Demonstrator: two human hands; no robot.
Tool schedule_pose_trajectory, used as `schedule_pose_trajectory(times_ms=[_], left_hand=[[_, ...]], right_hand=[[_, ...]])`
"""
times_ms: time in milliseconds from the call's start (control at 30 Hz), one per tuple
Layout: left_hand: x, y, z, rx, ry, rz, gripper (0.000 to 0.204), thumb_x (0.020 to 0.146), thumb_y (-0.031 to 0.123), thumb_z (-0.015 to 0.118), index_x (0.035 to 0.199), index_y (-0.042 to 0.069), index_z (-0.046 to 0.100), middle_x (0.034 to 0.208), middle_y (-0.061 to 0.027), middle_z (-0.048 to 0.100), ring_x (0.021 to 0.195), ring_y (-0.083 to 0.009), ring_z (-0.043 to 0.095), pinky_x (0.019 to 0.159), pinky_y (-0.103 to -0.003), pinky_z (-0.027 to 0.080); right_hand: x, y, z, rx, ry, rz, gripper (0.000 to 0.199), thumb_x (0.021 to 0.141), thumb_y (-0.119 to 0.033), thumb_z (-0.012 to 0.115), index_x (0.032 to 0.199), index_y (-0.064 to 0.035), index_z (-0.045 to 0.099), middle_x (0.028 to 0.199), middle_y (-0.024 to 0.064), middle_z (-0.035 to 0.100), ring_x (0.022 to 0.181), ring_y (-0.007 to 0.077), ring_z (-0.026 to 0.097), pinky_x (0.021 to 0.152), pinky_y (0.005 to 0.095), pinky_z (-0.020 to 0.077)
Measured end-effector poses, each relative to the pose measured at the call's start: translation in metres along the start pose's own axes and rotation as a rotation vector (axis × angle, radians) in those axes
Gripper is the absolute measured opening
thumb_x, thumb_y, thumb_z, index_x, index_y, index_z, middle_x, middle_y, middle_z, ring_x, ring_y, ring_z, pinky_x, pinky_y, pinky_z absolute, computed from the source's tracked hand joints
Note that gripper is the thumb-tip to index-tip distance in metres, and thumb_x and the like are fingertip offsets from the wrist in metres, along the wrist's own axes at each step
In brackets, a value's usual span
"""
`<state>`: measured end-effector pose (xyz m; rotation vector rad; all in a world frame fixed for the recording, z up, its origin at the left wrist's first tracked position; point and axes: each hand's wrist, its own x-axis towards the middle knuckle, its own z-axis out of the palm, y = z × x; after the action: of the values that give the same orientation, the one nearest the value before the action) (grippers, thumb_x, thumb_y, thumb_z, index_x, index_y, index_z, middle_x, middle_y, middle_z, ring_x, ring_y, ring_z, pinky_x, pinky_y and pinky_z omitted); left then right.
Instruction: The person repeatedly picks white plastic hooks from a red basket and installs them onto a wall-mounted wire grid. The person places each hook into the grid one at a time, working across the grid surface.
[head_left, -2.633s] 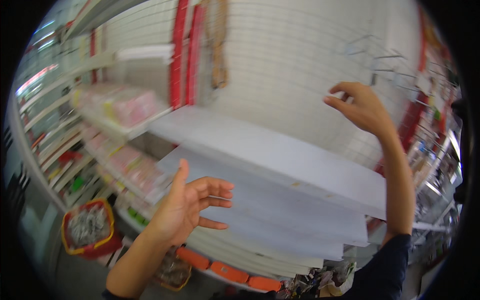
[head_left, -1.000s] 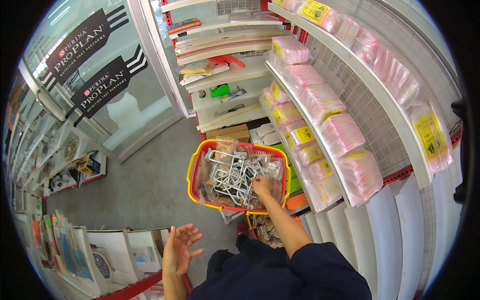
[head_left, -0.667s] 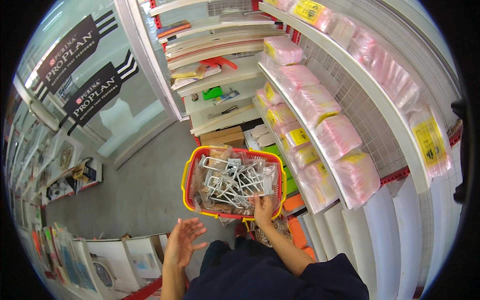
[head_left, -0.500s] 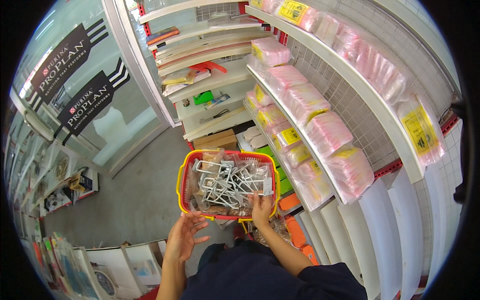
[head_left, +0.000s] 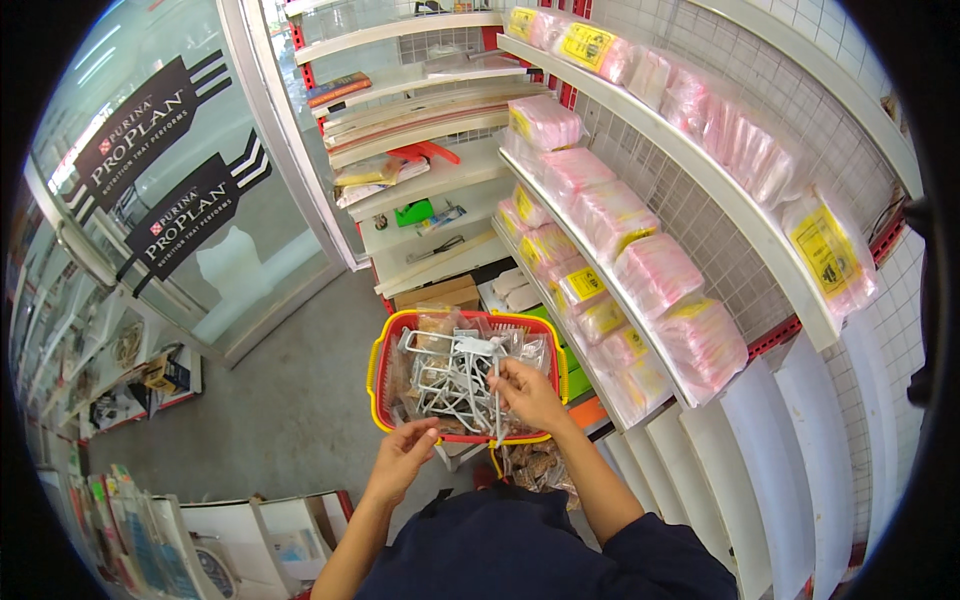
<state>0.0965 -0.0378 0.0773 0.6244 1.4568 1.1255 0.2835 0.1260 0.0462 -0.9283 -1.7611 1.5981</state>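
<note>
Hook (head_left: pixel 497 402) in R fingers (head_left: pixel 512 384) — L hand (head_left: pixel 403 456) half-curled.

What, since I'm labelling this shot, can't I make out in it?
All in the head view:
Bottom of the basket: hidden by the hooks and bags heaped inside.
Whether the left hand touches the basket's rim: its fingertips overlap it, so contact is unclear.
Much of the second basket: hidden by the first and the shirt.
Top right shelf: cut off by the upper edge.
</note>
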Motion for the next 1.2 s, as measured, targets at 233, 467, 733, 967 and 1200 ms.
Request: schedule_pose_trajectory(times_ms=[233, 467, 733, 967, 1200], left_hand=[[0.012, -0.011, 0.018, 0.031, -0.115, 0.184, 0.034, 0.095, 0.018, 0.06, 0.125, 0.003, 0.058, 0.104, -0.0049, 0.065, 0.096, -0.0115, 0.06, 0.084, -0.028, 0.049], [-0.009, -0.006, 0.02, -0.158, -0.203, -0.039, 0.023, 0.095, 0.017, 0.059, 0.113, 0.004, 0.062, 0.097, -0.0041, 0.067, 0.074, -0.0098, 0.064, 0.065, -0.025, 0.056], [-0.027, 0.004, 0.025, -0.385, -0.295, -0.106, 0.021, 0.095, 0.016, 0.058, 0.111, 0.004, 0.062, 0.095, -0.0071, 0.069, 0.071, -0.0112, 0.066, 0.065, -0.023, 0.058], [-0.045, 0.004, 0.056, -0.486, -0.407, -0.139, 0.02, 0.095, 0.015, 0.058, 0.11, 0.003, 0.061, 0.095, -0.0077, 0.068, 0.075, -0.012, 0.067, 0.064, -0.022, 0.058], [-0.085, 0.006, 0.109, -0.462, -0.562, -0.138, 0.021, 0.094, 0.021, 0.061, 0.109, 0.005, 0.063, 0.093, -0.0025, 0.066, 0.081, -0.009, 0.065, 0.069, -0.021, 0.054]], right_hand=[[-0.026, -0.048, 0.016, 0.18, -0.337, 0.221, 0.018, 0.096, -0.022, 0.058, 0.091, -0.0054, 0.059, 0.064, -0.0041, 0.054, 0.054, 0.003, 0.049, 0.049, 0.0192, 0.0406], [-0.059, -0.079, 0.033, 0.214, -0.281, 0.237, 0.023, 0.096, -0.025, 0.058, 0.104, -0.0042, 0.064, 0.07, -0.0037, 0.058, 0.057, 0.0019, 0.05, 0.05, 0.0191, 0.0423], [-0.123, -0.064, 0.039, 0.073, 0.035, 0.021, 0.057, 0.087, -0.007, 0.063, 0.141, -0.0124, 0.045, 0.097, 0.0024, 0.055, 0.067, 0.0058, 0.052, 0.058, 0.02, 0.0446], [-0.176, -0.049, 0.089, -0.062, 0.546, -0.377, 0.091, 0.07, 0.0, 0.08, 0.147, -0.0032, 0.032, 0.111, 0.0109, 0.054, 0.073, 0.0102, 0.058, 0.062, 0.0214, 0.0477], [-0.212, -0.07, 0.088, 0.005, 0.966, -0.473, 0.039, 0.088, 0.001, 0.063, 0.126, 0.0012, 0.055, 0.099, 0.0097, 0.059, 0.079, 0.0104, 0.06, 0.065, 0.0214, 0.0487]])
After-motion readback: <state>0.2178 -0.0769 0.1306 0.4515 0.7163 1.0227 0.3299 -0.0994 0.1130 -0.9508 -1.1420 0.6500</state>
